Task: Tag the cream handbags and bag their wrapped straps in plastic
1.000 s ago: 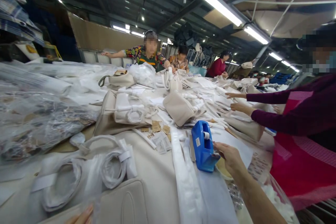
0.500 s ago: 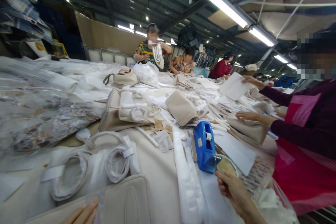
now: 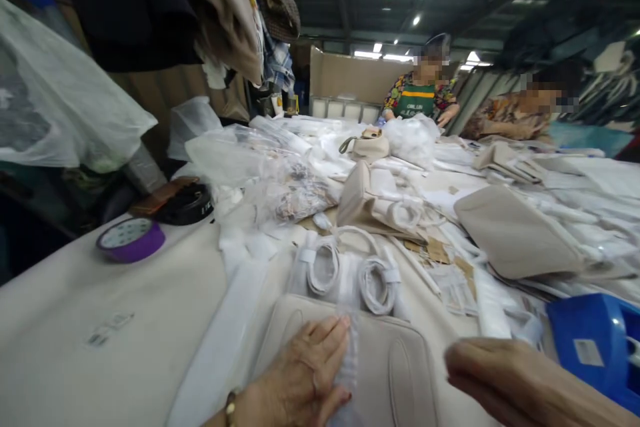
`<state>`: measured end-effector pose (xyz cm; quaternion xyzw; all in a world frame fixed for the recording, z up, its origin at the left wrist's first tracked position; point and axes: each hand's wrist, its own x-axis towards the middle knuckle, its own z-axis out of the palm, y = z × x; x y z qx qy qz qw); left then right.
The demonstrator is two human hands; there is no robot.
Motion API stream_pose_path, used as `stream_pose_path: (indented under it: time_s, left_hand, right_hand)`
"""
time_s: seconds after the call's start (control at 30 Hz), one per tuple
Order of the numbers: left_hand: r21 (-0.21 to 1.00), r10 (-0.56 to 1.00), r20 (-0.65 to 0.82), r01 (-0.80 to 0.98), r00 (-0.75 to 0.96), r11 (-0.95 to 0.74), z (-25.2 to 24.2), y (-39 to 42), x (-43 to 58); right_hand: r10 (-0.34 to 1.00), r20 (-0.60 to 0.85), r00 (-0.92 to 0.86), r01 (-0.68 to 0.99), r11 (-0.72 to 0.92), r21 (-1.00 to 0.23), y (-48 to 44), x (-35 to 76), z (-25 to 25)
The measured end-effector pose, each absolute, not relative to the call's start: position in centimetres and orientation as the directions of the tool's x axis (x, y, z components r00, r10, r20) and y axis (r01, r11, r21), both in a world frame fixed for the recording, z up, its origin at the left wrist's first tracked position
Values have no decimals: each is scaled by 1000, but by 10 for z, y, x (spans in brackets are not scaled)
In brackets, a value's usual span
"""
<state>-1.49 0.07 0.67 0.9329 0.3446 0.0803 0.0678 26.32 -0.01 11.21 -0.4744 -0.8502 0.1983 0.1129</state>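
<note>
A beige handbag [image 3: 385, 353] lies flat in front of me, its two coiled straps wrapped in clear plastic, the left coil [image 3: 323, 267] and the right coil [image 3: 377, 285], beyond its top edge. My left hand [image 3: 307, 367] rests flat on the bag, fingers stretched over a clear plastic strip [image 3: 350, 347] down its middle. To the right of the bag, my right hand [image 3: 520, 373] hovers with fingers pressed together, slightly blurred; whatever they may pinch is too small to make out. Beside it stands a blue tape dispenser [image 3: 585, 327], partly cut off by the frame.
A purple tape roll [image 3: 131, 240] and a black roll-like item [image 3: 185, 203] lie at the left. Paper tags [image 3: 437, 250], more beige bags [image 3: 517, 230] and a clear bag of small parts [image 3: 300, 197] cover the table further back. Two co-workers [image 3: 417, 100] sit or stand across.
My view has swung left. My right hand has left the tape dispenser's cutting end and come closer to the bag. My left hand now lies further over the bag and strip.
</note>
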Motion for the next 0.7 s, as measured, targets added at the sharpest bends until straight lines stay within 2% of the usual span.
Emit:
stream_pose_path:
  time_s: [0.03, 0.1, 0.17, 0.23, 0.3, 0.47, 0.6, 0.7]
  left_hand:
    - [215, 664, 105, 635, 740, -742, 8, 0, -15]
    - [260, 669, 128, 627, 732, -735, 9, -1, -15]
    - [266, 662, 168, 613, 731, -744, 9, -1, -16]
    - [250, 651, 200, 604, 732, -756, 6, 0, -16]
    - [221, 640, 213, 601, 738, -768, 1, 3, -16]
    - [136, 596, 264, 583, 758, -801, -12, 9, -13]
    - [69, 558, 377, 578, 739, -813, -20, 11, -12]
    - [81, 566, 348, 578, 747, -812, -19, 12, -13]
  right_hand:
    - [740, -129, -660, 728, 588, -353, 18, 242, 119]
    - [552, -297, -779, 615, 764, -195, 51, 204, 124]
    - [449, -398, -800, 519, 850, -84, 79, 175, 120]
    - [410, -467, -784, 468, 884, -10, 99, 155, 113]
    - [400, -522, -753, 455, 890, 25, 112, 143, 105]
    - [409, -581, -703, 492, 871, 18, 125, 132, 94]
    - [524, -547, -653, 589, 805, 69, 134, 129, 89]
    - [618, -466, -633, 652, 750, 108, 148, 134, 88]
